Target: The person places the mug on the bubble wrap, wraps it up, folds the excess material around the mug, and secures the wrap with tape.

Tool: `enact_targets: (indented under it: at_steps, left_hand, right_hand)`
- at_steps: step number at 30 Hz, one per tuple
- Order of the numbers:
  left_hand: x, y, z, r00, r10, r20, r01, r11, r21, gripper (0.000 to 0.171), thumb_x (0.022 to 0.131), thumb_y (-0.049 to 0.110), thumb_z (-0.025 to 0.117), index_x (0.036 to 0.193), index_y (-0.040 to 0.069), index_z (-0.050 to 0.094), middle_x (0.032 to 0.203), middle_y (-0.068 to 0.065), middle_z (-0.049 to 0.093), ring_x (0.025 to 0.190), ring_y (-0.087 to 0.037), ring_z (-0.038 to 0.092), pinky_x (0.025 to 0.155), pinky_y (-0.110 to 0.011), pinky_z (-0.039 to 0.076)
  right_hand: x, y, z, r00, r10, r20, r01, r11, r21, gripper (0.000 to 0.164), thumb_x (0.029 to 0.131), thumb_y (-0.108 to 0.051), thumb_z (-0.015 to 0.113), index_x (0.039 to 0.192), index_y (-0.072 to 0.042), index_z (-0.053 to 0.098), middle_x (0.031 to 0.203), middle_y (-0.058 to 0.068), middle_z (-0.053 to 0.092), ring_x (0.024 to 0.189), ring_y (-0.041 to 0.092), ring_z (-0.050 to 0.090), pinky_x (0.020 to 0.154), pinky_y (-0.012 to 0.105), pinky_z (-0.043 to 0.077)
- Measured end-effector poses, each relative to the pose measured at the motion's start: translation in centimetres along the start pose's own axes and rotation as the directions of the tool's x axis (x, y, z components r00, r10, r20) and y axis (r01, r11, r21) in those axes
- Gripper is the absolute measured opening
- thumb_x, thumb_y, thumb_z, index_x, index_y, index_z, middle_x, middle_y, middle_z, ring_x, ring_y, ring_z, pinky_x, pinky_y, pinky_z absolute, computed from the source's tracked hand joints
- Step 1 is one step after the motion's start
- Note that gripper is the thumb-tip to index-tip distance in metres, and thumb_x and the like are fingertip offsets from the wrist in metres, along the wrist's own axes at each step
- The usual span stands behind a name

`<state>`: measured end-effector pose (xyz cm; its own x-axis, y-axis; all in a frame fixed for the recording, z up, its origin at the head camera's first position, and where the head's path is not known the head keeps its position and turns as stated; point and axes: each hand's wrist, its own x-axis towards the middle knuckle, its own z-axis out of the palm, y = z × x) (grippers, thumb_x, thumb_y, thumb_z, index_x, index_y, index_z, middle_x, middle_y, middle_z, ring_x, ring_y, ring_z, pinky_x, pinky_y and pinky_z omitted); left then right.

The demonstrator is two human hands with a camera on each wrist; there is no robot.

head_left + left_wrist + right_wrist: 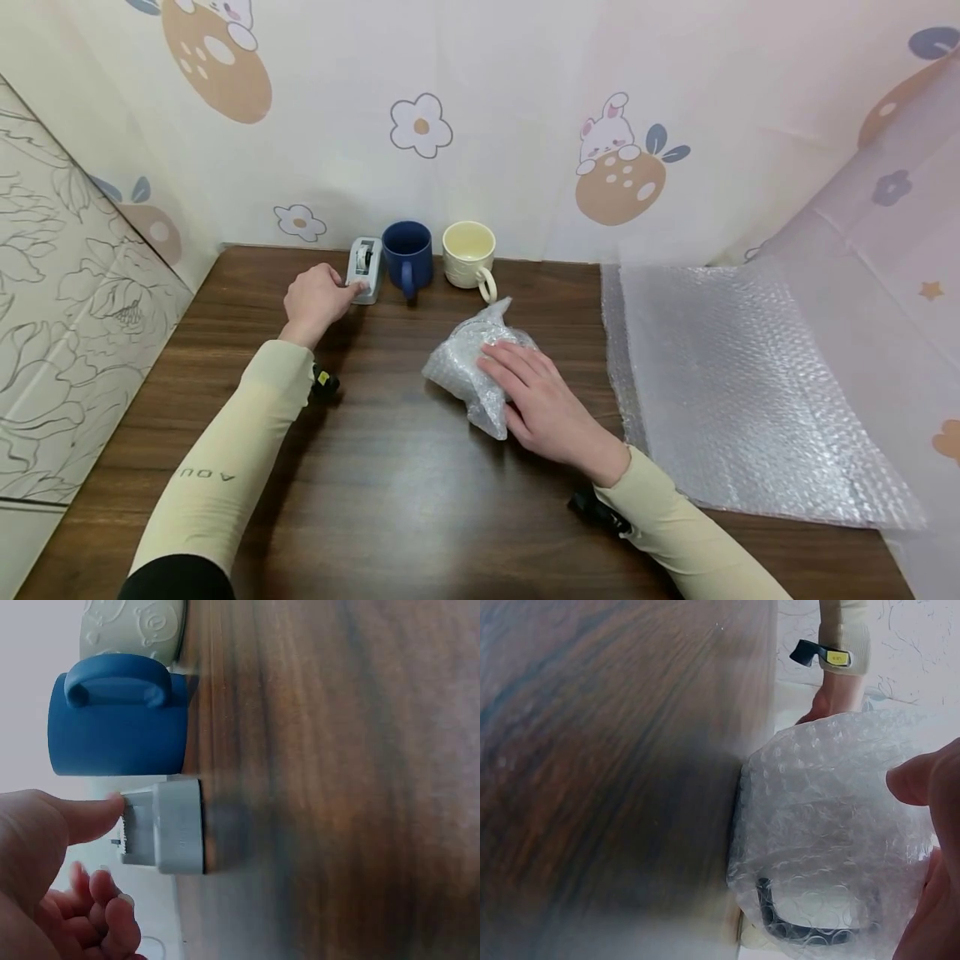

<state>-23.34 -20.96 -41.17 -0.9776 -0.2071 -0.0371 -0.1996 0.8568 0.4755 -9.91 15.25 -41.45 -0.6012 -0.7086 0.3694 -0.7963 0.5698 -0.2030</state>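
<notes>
My left hand (318, 302) is at a light grey tape dispenser (364, 271). In the left wrist view its thumb (94, 817) touches the dispenser beside the toothed cutter, and the other fingers hang loosely curled away from it. My right hand (543, 406) holds a bubble-wrapped bundle (467, 360) on the table, fingers over its top and thumb at the near side. Through the wrap in the right wrist view shows a dark, handle-like curve (804, 931); what is inside is otherwise blurred.
A blue mug (407, 254) stands right of the dispenser, then a cream mug (467, 258), both by the back wall. Sheets of bubble wrap (720, 392) lie along the right side of the brown wooden table (390, 517).
</notes>
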Motion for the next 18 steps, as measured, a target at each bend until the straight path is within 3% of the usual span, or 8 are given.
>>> enact_targets:
  at_steps: [5, 9, 12, 18]
  left_hand:
    - [0.4, -0.6, 0.1, 0.999, 0.044, 0.022, -0.041, 0.992, -0.122, 0.055, 0.090, 0.053, 0.067, 0.110, 0.003, 0.057, 0.103, -0.015, 0.059, 0.094, -0.034, 0.054, 0.081, -0.048, 0.045]
    - [1.0, -0.6, 0.0, 0.991, 0.124, 0.055, -0.109, 0.968, -0.224, 0.059, 0.096, 0.054, 0.058, 0.119, 0.000, 0.064, 0.113, -0.018, 0.058, 0.106, -0.035, 0.048, 0.090, -0.048, 0.041]
    - [1.4, -0.3, -0.1, 0.988, 0.139, 0.068, -0.117, 0.959, -0.256, 0.062, 0.098, 0.056, 0.052, 0.123, 0.000, 0.066, 0.120, -0.019, 0.060, 0.113, -0.036, 0.045, 0.094, -0.049, 0.040]
    - [1.6, 0.2, -0.1, 0.990, 0.137, 0.025, -0.121, 0.936, -0.331, 0.052, 0.101, 0.043, 0.054, 0.137, 0.005, 0.054, 0.115, -0.018, 0.062, 0.103, -0.033, 0.054, 0.089, -0.048, 0.043]
  right_hand:
    - [-0.1, 0.1, -0.1, 1.000, 0.003, 0.005, -0.003, 1.000, -0.002, 0.064, 0.086, -0.008, 0.054, 0.149, -0.008, 0.043, 0.155, 0.009, 0.038, 0.146, 0.027, 0.028, 0.115, 0.050, 0.022]
    - [-0.2, 0.2, 0.0, 1.000, 0.001, -0.006, -0.001, 1.000, 0.001, 0.063, 0.086, -0.007, 0.053, 0.149, -0.008, 0.043, 0.155, 0.010, 0.038, 0.145, 0.028, 0.028, 0.115, 0.050, 0.022]
    - [-0.2, 0.2, 0.0, 1.000, -0.001, -0.009, 0.001, 1.000, 0.005, 0.063, 0.086, -0.007, 0.052, 0.149, -0.008, 0.043, 0.155, 0.011, 0.038, 0.145, 0.028, 0.028, 0.116, 0.050, 0.021]
    - [0.0, 0.1, 0.0, 1.000, -0.003, -0.009, 0.003, 1.000, 0.006, 0.064, 0.086, -0.007, 0.052, 0.149, -0.008, 0.043, 0.155, 0.010, 0.038, 0.145, 0.028, 0.028, 0.116, 0.050, 0.021]
